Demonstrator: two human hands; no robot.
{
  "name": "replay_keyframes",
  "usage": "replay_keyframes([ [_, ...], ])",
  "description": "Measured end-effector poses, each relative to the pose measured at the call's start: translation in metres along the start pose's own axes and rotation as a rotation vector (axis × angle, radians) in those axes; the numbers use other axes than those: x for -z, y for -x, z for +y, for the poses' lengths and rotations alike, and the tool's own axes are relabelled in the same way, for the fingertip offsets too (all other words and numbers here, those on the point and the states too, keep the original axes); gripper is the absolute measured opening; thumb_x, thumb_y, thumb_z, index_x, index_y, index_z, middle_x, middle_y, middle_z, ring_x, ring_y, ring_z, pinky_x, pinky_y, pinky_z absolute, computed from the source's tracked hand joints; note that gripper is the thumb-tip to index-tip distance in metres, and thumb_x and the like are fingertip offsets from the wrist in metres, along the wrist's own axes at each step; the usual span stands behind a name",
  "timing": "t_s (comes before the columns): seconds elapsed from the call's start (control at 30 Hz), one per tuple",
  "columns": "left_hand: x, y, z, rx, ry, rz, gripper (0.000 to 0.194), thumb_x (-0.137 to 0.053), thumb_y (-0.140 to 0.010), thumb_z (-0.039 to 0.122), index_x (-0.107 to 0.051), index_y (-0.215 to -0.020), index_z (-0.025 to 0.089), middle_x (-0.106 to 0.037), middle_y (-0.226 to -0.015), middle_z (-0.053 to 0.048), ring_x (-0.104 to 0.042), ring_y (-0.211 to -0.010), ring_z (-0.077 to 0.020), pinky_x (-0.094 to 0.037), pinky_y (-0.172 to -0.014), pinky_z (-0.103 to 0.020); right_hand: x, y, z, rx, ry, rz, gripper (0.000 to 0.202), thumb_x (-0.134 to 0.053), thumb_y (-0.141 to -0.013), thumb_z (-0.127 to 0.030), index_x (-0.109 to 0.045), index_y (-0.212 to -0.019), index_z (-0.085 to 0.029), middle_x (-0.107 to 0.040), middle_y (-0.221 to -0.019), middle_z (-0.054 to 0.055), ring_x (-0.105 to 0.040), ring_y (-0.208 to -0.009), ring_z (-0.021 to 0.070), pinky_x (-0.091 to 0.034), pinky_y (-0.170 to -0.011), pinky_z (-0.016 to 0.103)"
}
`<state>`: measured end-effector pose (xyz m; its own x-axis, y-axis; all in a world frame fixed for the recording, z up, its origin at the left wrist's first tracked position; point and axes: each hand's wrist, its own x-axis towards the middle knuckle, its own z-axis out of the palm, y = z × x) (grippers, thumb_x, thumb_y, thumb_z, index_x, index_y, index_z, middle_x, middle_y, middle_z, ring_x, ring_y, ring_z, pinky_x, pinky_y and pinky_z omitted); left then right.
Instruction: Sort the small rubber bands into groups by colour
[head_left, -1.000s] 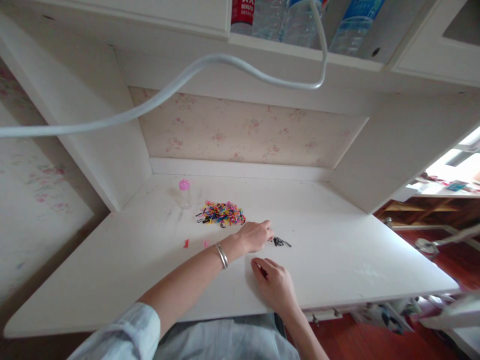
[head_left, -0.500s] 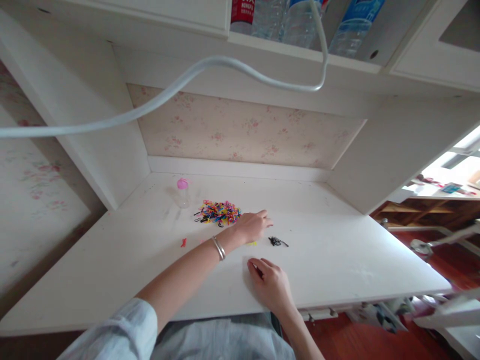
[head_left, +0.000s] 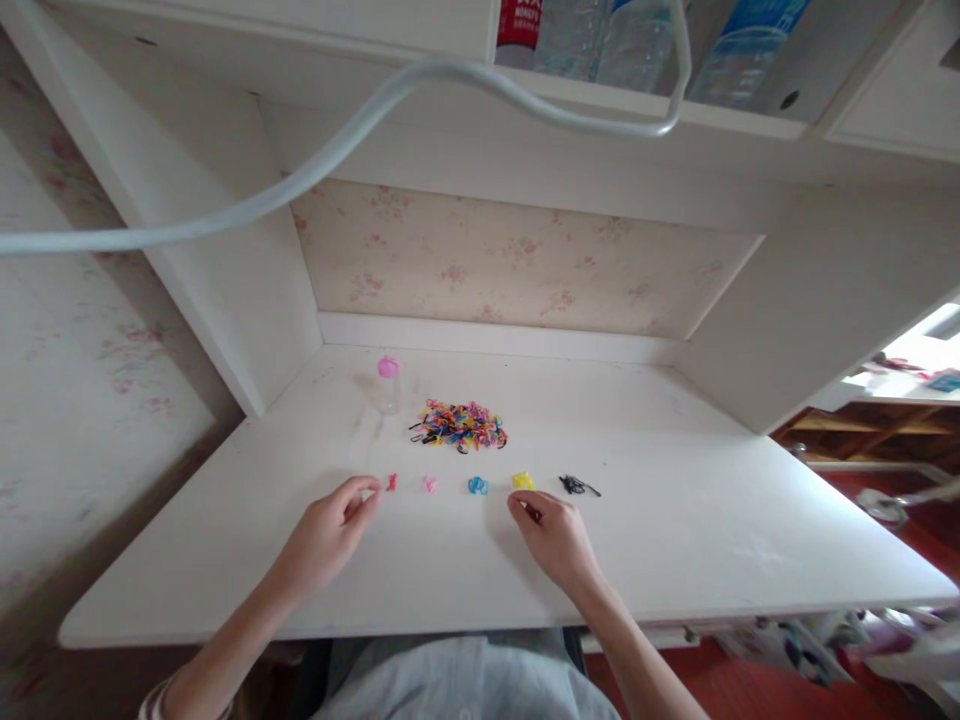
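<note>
Overall, a smooth white table (head_left: 675, 540), round-cornered at front left; on it a tangled heap of thin, multicoloured looped bands (head_left: 461, 425), right of a clear cylindrical jar (head_left: 388, 390) with pink lid. Nearer the person, five small bunches in a row: red bunch (head_left: 392, 482), pink bunch (head_left: 430, 484), blue bunch (head_left: 478, 486), yellow bunch (head_left: 523, 481), black bunch (head_left: 577, 485), one strand trailing. Left hand (head_left: 330, 530): thumb and forefinger brought together just beside the red. Right hand (head_left: 555, 535): fingers curled at the yellow's near side. Whether either grips a band, I cannot tell. Table surface extends from the row to the front edge and rightward past the black.
</note>
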<state>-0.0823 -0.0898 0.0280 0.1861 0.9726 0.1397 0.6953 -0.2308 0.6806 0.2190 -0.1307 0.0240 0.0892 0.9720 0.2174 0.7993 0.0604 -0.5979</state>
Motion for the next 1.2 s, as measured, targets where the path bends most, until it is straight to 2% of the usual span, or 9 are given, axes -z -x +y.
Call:
replay_keyframes([
  [0.1,-0.004,0.017,-0.019,0.097,0.061,0.027,0.035,-0.040,-0.086,0.048,-0.059,-0.095,0.021,-0.049,-0.058,0.005,-0.050,-0.053,-0.0123,-0.038,-0.052,-0.021,-0.003,-0.029,-0.020,0.053,0.133,-0.056,0.029,-0.043,-0.086,-0.033,-0.071,-0.088,-0.026,-0.069,-0.077,0.001,-0.060,-0.066,0.0130,-0.040,-0.063,0.021],
  [0.23,-0.008,0.019,-0.022,0.100,0.095,0.052,0.033,-0.041,-0.086,0.048,-0.059,-0.093,0.021,-0.048,-0.058,0.005,-0.049,-0.054,-0.0127,-0.038,-0.052,-0.021,-0.019,-0.068,-0.038,0.039,0.337,-0.179,0.028,-0.044,-0.085,-0.035,-0.068,-0.099,-0.031,-0.069,-0.093,0.000,-0.062,-0.077,0.0150,-0.039,-0.064,0.023],
  [0.33,-0.007,0.017,-0.021,0.078,0.107,0.046,0.032,-0.041,-0.085,0.046,-0.060,-0.091,0.021,-0.049,-0.058,0.005,-0.049,-0.054,-0.0126,-0.038,-0.052,-0.021,-0.034,-0.088,-0.040,0.037,0.397,-0.229,0.026,-0.047,-0.084,-0.034,-0.067,-0.101,-0.032,-0.069,-0.096,0.001,-0.063,-0.081,0.0176,-0.041,-0.066,0.025],
  [0.47,-0.005,0.018,-0.022,0.073,0.111,0.045,0.031,-0.041,-0.086,0.044,-0.061,-0.090,0.021,-0.050,-0.058,0.004,-0.049,-0.054,-0.0123,-0.038,-0.052,-0.020,-0.048,-0.099,-0.037,0.040,0.428,-0.249,0.024,-0.046,-0.086,-0.032,-0.068,-0.094,-0.028,-0.069,-0.094,0.005,-0.063,-0.082,0.0194,-0.042,-0.070,0.028],
  [0.67,-0.004,0.018,-0.019,0.049,0.089,0.006,0.032,-0.039,-0.087,0.045,-0.060,-0.090,0.022,-0.053,-0.060,0.004,-0.050,-0.055,-0.0123,-0.039,-0.053,-0.021,-0.049,-0.098,-0.034,0.061,0.412,-0.232,0.028,-0.040,-0.090,-0.033,-0.066,-0.095,-0.026,-0.068,-0.098,0.005,-0.062,-0.082,0.0172,-0.040,-0.068,0.026],
  [0.9,-0.006,0.016,-0.022,0.031,0.074,0.016,0.032,-0.040,-0.086,0.045,-0.062,-0.090,0.022,-0.058,-0.063,0.003,-0.054,-0.057,-0.0132,-0.041,-0.055,-0.021,-0.022,-0.082,-0.021,0.096,0.343,-0.194,0.027,-0.041,-0.089,-0.027,-0.068,-0.087,-0.024,-0.069,-0.092,0.002,-0.061,-0.080,0.0138,-0.037,-0.065,0.021],
  [1.03,-0.007,0.016,-0.023,0.033,0.052,0.002,0.033,-0.039,-0.086,0.046,-0.062,-0.091,0.022,-0.057,-0.060,0.003,-0.054,-0.055,-0.0132,-0.041,-0.054,-0.022,-0.002,-0.066,0.000,0.079,0.276,-0.121,0.027,-0.042,-0.087,-0.028,-0.069,-0.089,-0.024,-0.069,-0.087,0.002,-0.061,-0.078,0.0135,-0.038,-0.068,0.021],
  [1.2,-0.007,0.016,-0.022,0.040,0.062,-0.027,0.032,-0.041,-0.086,0.046,-0.062,-0.092,0.023,-0.060,-0.064,0.003,-0.056,-0.059,-0.0134,-0.042,-0.056,-0.021,0.024,-0.042,0.043,-0.018,0.229,0.022,0.028,-0.042,-0.085,-0.033,-0.069,-0.085,-0.024,-0.069,-0.081,0.000,-0.060,-0.071,0.0137,-0.039,-0.064,0.023],
])
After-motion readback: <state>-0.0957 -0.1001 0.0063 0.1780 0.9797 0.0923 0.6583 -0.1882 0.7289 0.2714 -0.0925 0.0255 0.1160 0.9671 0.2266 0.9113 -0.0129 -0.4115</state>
